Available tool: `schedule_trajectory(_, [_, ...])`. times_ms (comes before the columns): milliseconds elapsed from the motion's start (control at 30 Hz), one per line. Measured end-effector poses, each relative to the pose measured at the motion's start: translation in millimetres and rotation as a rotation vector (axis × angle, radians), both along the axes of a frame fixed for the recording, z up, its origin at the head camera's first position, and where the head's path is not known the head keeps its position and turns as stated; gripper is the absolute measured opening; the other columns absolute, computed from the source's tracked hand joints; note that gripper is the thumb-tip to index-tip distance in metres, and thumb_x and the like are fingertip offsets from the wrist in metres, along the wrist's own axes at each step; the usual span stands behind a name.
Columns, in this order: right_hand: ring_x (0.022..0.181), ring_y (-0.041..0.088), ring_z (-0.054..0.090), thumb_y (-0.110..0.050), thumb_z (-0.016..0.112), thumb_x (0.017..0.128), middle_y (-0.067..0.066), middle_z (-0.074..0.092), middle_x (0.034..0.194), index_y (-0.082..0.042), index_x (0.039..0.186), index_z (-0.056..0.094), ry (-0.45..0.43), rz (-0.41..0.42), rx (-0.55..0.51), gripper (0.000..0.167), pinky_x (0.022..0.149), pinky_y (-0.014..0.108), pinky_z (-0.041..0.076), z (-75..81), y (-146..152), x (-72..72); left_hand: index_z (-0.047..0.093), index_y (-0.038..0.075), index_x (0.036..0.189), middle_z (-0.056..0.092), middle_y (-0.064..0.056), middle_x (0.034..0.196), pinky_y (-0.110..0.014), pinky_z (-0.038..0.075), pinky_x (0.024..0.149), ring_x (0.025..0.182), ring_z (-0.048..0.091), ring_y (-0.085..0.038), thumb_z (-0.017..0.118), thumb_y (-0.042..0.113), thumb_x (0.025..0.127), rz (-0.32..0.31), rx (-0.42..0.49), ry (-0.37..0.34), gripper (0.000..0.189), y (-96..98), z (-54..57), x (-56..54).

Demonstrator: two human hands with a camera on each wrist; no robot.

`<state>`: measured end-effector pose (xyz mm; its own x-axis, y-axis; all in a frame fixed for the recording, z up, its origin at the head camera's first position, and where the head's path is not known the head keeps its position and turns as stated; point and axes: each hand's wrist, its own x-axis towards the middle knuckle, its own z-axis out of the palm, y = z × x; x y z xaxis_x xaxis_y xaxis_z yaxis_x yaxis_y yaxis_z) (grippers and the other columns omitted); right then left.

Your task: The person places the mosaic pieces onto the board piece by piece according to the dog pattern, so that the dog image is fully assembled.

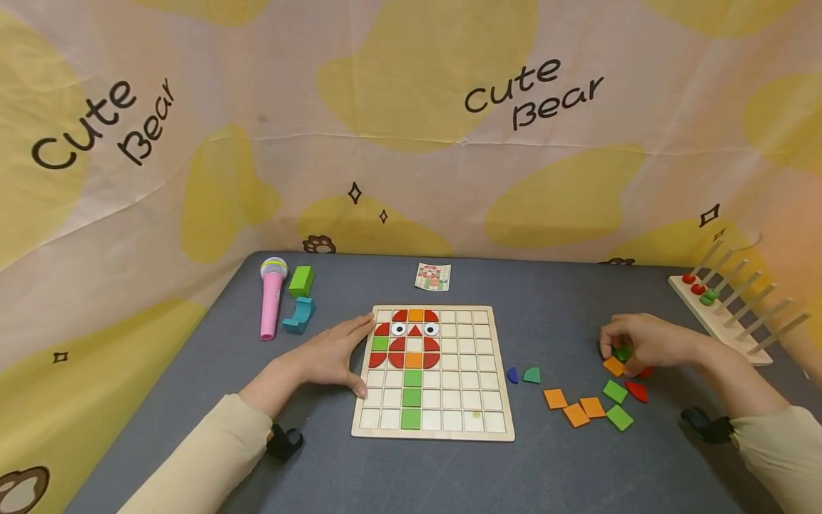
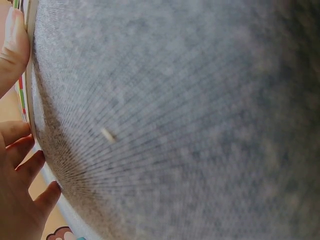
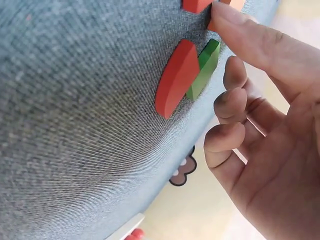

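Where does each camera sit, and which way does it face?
Head: on the head, facing forward and down at the board; left hand and right hand show.
Left wrist: on that wrist, facing the table; part of left hand shows.
Right wrist: on that wrist, facing a red piece; right hand shows.
Head and right wrist share the right hand.

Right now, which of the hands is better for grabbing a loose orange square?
Probably the right hand. It's close to the loose orange squares, right of the board. The left hand touches the board's left edge, so the board lies between it and those squares.
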<state>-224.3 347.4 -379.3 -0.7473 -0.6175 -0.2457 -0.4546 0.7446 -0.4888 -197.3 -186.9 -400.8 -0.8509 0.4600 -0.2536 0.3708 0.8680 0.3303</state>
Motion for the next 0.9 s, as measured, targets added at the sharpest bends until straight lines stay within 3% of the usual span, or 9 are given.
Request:
schedule_trajectory(300, [0.081,0.004,0.045,-0.006,0.084,0.065,-0.002,0.053,0.092,-0.019,0.089,0.062,-0.063,-0.011,0.037,0.035,0.064,0.019,0.039,1.5,-7,-3.5,0.021,0.013,0.158,0.017,-0.008,0.168,-0.063,0.029,0.118,0.153,0.023,-0.036,0.083,0.063,0.061,0.011,0.000,-0.015,0.125,0.1,0.1,0.4])
schedule_trajectory(567, [0.075,0.004,0.047,-0.004,0.082,0.066,-0.004,0.054,0.083,-0.017,0.081,0.059,-0.054,-0.006,0.025,0.031,0.060,0.020,0.040,2.4,-9,-7.5,0.022,0.013,0.158,0.018,-0.008,0.168,-0.063,0.028,0.118,0.153,0.023,-0.036,0.082,0.064,0.061,0.009,-0.007,-0.005,0.125,-0.6,0.0,-0.1])
schedule_trajectory(800, [0.067,0.000,0.050,-0.007,0.078,0.075,-0.009,0.060,0.075,-0.017,0.077,0.064,-0.102,0.015,0.001,0.018,0.061,0.019,0.043,7.3,-21,-7.4,0.023,0.012,0.158,0.019,-0.009,0.167,-0.062,0.029,0.118,0.152,0.024,-0.036,0.082,0.064,0.062,0.000,-0.006,0.000,0.124,-0.7,0.4,0.9])
schedule_trajectory(900, [0.067,0.000,0.049,-0.012,0.077,0.080,-0.009,0.062,0.077,-0.018,0.079,0.065,-0.084,0.025,-0.030,0.013,0.061,0.019,0.043,11.1,-31,-6.4,0.023,0.012,0.158,0.019,-0.009,0.167,-0.062,0.029,0.118,0.152,0.025,-0.036,0.082,0.064,0.062,-0.002,-0.005,0.001,0.124,-1.0,0.6,1.1])
